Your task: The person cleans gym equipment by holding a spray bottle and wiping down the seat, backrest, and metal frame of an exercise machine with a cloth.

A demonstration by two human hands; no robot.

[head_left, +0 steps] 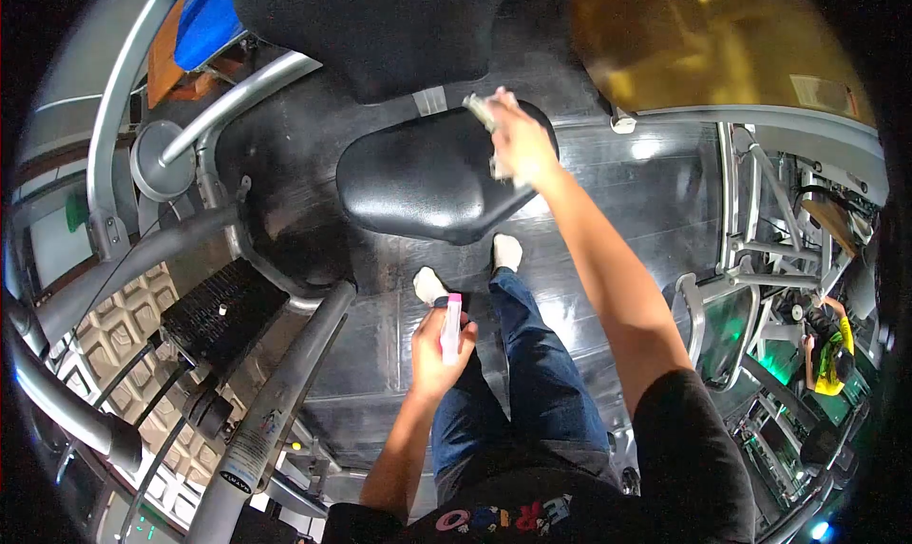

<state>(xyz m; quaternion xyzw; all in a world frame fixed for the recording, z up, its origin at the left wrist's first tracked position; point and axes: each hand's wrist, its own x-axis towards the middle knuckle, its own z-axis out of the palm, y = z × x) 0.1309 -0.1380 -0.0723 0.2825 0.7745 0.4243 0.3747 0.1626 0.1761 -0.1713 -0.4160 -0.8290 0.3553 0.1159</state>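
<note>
The right hand (522, 150) is reaching out over the far right end of the padded black seat (418, 183), and its fingers are closing around a pale, crumpled cloth (482, 113). Part of the cloth is sticking out past the fingertips and another part is showing below the hand; both are looking blurred, and I cannot tell whether the cloth is pressing on the seat or hanging just above it. The left hand (439, 359) is holding a small pale bottle (451, 337) with a pink top, its fingers wrapping around the sides, nearer the body and well apart from the seat. The pink top is pointing away from the body, toward the seat. A larger dark pad (380, 31) is lying beyond the seat, and two feet in white socks (507, 251) are standing on the dark floor (380, 325) on the near side of it. A grey metal frame (285, 411) is running along the left, beside a black ribbed block (223, 316), while another person in a yellow top (829, 373) is appearing at the far right, among more metal equipment (779, 259)
</note>
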